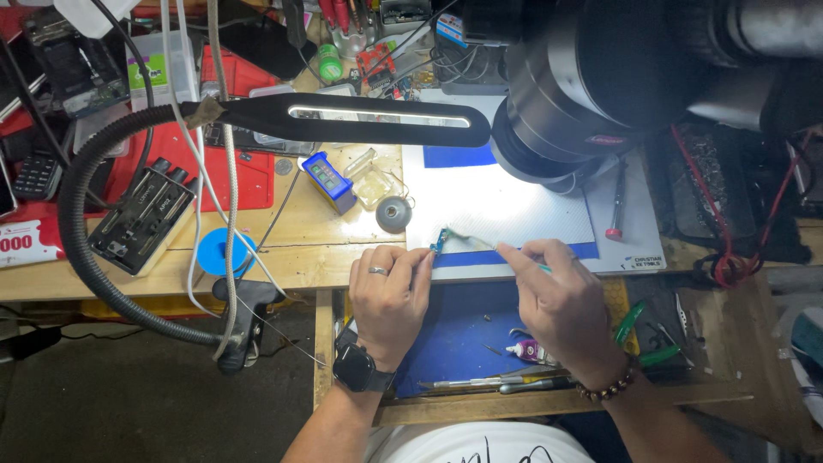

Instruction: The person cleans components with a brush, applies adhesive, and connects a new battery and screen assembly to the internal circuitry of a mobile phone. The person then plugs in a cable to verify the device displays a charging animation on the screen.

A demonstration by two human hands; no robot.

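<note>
Your two hands sit closest to you, low over the open drawer (454,339) with its blue mat. Far to the left, a bendy black lamp arm (81,223) curls up off the wooden bench (309,236), and its long light bar (377,117) glows across the top. A roll of blue tape (219,251) lies near the bench edge, and a little blue box (330,182) sits a bit further in.

Your left hand (387,296) wears a ring and a dark watch. Its fingers are pressed together, pinching the left end of a tiny board (440,241) that rests at the front edge of the white mat (506,206).

That board looks very light and thin — easy to bend or crack. It is likely best held by its bare edges, softly, not by the small parts on top.

Your right hand (557,296) has a bead bracelet. It pinches a thin green tool (497,247) like a pen, and the tip reaches left to touch the board.

Further right, a red-tipped screwdriver (615,206) lies on the mat, under the big dark microscope (591,94). Green-handled tools (639,330) rest in the drawer by your right wrist.
</note>
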